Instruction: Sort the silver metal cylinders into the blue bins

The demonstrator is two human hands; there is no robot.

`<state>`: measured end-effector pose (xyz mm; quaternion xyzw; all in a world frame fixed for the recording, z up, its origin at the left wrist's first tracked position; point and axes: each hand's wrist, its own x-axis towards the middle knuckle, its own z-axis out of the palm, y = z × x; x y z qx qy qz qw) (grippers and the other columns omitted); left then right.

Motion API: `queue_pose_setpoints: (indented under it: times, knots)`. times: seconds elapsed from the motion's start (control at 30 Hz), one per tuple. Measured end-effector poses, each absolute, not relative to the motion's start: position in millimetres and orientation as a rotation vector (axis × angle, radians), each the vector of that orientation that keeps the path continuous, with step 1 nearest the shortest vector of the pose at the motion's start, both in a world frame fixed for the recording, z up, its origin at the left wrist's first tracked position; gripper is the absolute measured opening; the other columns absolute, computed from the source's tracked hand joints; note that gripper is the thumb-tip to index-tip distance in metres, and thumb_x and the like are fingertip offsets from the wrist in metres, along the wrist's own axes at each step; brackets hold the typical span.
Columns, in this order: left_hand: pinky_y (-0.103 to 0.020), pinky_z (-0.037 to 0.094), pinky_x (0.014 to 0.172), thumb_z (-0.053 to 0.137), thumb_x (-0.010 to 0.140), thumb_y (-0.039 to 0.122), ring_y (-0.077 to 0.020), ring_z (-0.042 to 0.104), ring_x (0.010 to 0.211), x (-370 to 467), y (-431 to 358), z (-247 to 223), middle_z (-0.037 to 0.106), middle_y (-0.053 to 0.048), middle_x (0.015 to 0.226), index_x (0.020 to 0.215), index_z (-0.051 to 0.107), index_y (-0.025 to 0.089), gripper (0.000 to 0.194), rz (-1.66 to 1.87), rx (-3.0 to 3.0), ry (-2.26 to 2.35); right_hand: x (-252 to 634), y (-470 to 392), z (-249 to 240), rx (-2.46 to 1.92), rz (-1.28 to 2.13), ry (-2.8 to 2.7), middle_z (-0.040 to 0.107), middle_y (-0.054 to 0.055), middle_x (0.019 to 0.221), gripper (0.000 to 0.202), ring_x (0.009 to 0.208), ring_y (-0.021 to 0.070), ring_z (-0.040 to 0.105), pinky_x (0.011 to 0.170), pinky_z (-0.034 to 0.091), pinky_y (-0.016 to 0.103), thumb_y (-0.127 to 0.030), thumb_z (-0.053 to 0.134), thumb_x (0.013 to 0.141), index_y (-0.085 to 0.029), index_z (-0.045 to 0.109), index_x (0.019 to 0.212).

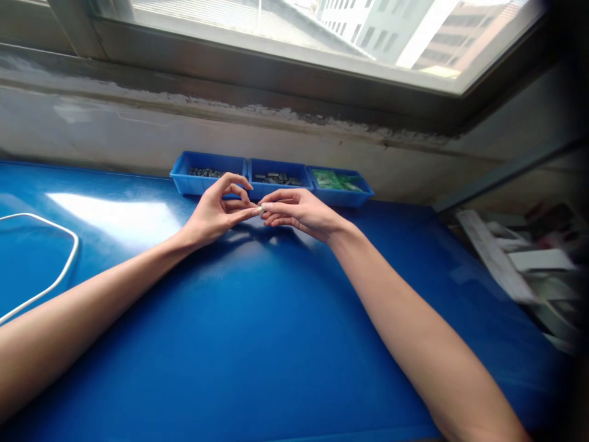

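Observation:
My left hand (218, 212) and my right hand (299, 213) meet above the blue table, just in front of the blue bins. A small pale object (261, 210) is pinched between the fingertips of both hands; it is too small to make out. The other fingers of my left hand are curved and raised. Behind the hands, the left bin (184, 181) holds small dark pieces, the middle bin (252, 169) holds dark oblong pieces, and the right bin (338, 196) has green packets (334, 180) in it.
A white cable (69, 261) curves over the blue table (257, 356) at the left. Along the back runs a wall (115, 132) under a window. Blurred white and grey items (543, 261) stand at the right, beyond the table's edge.

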<state>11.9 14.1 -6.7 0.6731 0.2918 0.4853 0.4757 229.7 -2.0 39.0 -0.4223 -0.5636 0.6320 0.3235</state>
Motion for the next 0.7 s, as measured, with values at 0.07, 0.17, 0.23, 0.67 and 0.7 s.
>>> queue_pose_setpoints:
  times: [0.07,0.17,0.23,0.67,0.7]
  knots:
    - [-0.034,0.061,0.091,0.086,0.073,0.041,-0.0192,0.074,0.091,12.8,12.1,-4.9,0.063,0.001,0.092,0.11,0.056,0.02,0.053,1.158,1.684,0.717,231.1,-0.2,38.9,-1.128,1.651,-1.461,0.077,0.006,0.087,0.027,0.077,0.0123,0.072,0.077,0.059,0.022,-0.03,0.084,0.076,-0.015,0.074,0.096]
    - [-0.037,0.058,0.098,0.077,0.082,0.046,-0.0221,0.071,0.101,14.9,9.9,-2.9,0.068,-0.007,0.106,0.112,0.06,0.018,0.044,1.119,1.857,0.763,236.2,4.9,40.4,-1.171,1.524,-1.41,0.075,0.005,0.081,0.022,0.072,0.0114,0.071,0.073,0.058,0.021,-0.027,0.083,0.076,-0.016,0.072,0.091]
    - [-0.039,0.054,0.103,0.066,0.091,0.046,-0.0238,0.068,0.11,16.4,9.3,-2.6,0.069,-0.011,0.117,0.117,0.063,0.018,0.038,1.073,2.093,0.817,239.3,8.6,41.9,-1.198,1.377,-1.324,0.075,0.003,0.079,0.018,0.071,0.0111,0.07,0.073,0.059,0.021,-0.026,0.08,0.077,-0.017,0.071,0.09]
    - [-0.049,0.035,0.12,0.039,0.105,0.042,-0.03,0.041,0.145,18.9,6.3,-7.6,0.054,-0.008,0.15,0.143,0.057,0.022,0.047,0.562,2.776,0.741,241.4,10.3,49.1,-1.283,1.047,-1.405,0.076,0.005,0.092,0.022,0.075,0.0133,0.072,0.069,0.057,0.023,-0.027,0.068,0.084,-0.018,0.069,0.104]
    - [-0.046,0.037,0.119,0.04,0.104,0.041,-0.0284,0.046,0.141,19.1,6.5,-7.4,0.058,-0.01,0.145,0.138,0.061,0.02,0.045,0.602,2.771,0.727,242.8,8.5,52.1,-1.292,1.046,-1.476,0.076,0.006,0.089,0.02,0.072,0.0132,0.071,0.067,0.056,0.023,-0.027,0.068,0.084,-0.017,0.07,0.101]
